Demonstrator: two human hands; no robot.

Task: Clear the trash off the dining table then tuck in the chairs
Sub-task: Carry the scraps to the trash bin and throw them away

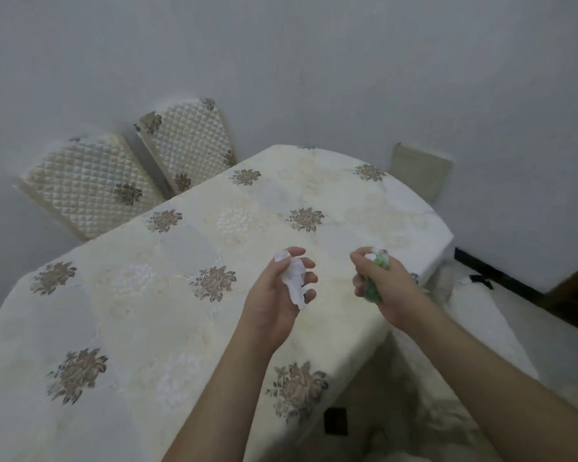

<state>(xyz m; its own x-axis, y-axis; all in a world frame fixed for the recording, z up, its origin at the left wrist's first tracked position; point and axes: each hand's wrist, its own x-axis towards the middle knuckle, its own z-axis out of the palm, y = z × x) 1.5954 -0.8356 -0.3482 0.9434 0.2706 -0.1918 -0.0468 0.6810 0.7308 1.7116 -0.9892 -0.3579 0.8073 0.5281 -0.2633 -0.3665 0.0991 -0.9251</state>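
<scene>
Left hand [274, 295] gripped a crumpled white tissue [294, 278], right hand [377, 281] clenched a green wrapper [376, 271], both lifted over the bench's [147, 295] right edge, probably for binning.

Single view, head-worn, wide-angle. Position: above the near right corner of the dining table draped in a cream, flower-patterned cloth [187, 295], looking forward and steeply down across its top toward the pale grey wall [314, 61]. Horizon tilted; table edges bow with lens curvature. Range: close, with two bare forearms entering from the bottom edge and the left hand [274, 295] and right hand [381, 281] at mid-frame. Far field: two chairs with quilted cream back covers [131, 168] in the upper left, one plain beige chair back [421, 168] in the upper right. Floor and dark baseboard at the right edge. No second view; no shared coverage.
</scene>
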